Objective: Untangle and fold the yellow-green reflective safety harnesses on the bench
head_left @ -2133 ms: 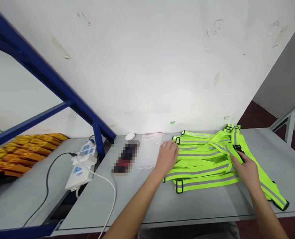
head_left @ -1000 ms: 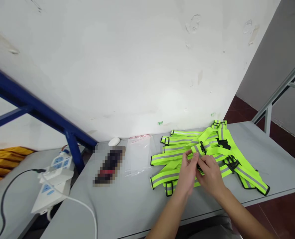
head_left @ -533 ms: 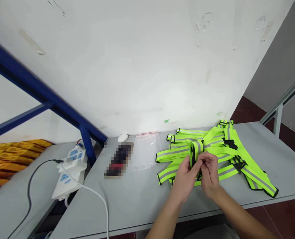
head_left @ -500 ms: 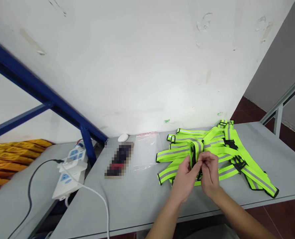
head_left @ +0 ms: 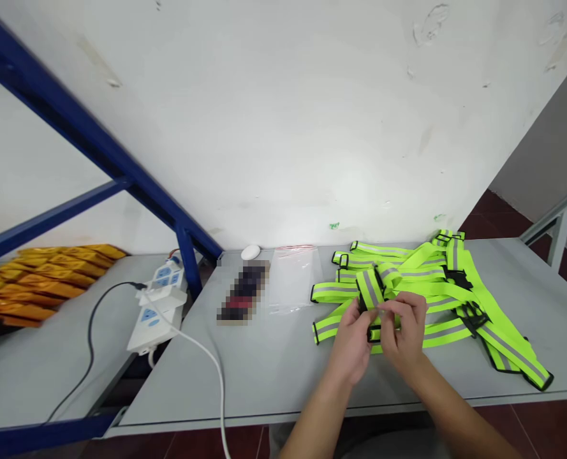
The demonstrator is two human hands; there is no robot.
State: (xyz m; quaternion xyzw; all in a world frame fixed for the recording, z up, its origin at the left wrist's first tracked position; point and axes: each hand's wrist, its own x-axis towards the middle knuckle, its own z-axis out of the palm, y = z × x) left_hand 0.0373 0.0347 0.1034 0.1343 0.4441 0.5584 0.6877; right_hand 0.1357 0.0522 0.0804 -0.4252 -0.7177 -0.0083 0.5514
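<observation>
1. The worktop's point(head_left: 264, 382) front edge crosses low in the frame, the wall point(head_left: 283, 127) bounding its back; grey surface shows left of the hands.
2. One left hand point(head_left: 353, 344) grips one folded strap point(head_left: 370, 288), right of centre; one right hand point(head_left: 405, 331) pinches beside it, its hold unclear.
3. One bag point(head_left: 295, 280), one disc point(head_left: 251, 252), centre.

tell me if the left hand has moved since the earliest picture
Yes: judged against the green wall mark, the left hand is now farther right and lower in the view.
</observation>
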